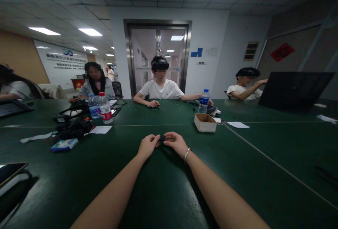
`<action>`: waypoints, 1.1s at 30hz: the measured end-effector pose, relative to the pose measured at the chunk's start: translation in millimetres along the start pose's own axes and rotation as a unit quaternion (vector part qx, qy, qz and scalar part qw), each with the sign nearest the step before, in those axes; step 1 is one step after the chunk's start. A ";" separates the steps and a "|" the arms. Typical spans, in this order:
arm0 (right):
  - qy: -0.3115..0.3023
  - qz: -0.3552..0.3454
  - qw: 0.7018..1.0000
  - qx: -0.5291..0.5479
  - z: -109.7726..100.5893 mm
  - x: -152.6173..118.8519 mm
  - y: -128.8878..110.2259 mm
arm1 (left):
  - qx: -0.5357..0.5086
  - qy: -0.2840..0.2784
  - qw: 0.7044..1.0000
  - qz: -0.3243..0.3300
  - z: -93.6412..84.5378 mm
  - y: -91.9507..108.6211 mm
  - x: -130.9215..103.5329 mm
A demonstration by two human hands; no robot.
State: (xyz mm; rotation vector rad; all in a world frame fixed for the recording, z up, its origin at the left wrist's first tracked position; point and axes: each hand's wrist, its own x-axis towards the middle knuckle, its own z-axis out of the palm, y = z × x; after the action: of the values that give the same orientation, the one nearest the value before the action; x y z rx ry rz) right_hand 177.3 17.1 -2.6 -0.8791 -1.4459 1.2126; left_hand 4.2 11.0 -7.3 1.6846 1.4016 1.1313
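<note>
Your left hand [148, 146] and right hand [176, 143] meet over the dark green table [163, 186], fingertips pinching a small black object [162, 138] between them. Beyond sits an open brown cardboard box [205, 122], then a seated person in a white T-shirt [161, 90].

Left hand [148, 145] and right hand [176, 142] meeting over green table [163, 186], pinching small dark item [162, 138], identity unclear, cardboard box [205, 122] beyond.
</note>
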 end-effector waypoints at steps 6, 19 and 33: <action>-0.005 0.014 1.000 0.026 1.3 -1.2 -1.1 | -0.023 -0.016 1.000 -0.002 -1.7 0.6 -1.0; 0.001 0.061 0.997 0.046 0.8 6.1 6.0 | -0.130 -0.039 0.987 0.086 -5.3 2.3 -2.9; 0.007 0.071 0.995 0.068 3.0 5.4 2.6 | -0.155 -0.008 0.988 0.024 -4.1 7.1 -3.7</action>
State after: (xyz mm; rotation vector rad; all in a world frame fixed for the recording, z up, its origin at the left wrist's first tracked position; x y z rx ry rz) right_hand 173.0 22.1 -3.9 -0.9053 -1.2907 1.3920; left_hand 3.2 5.8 -0.1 1.5065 1.1127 1.2852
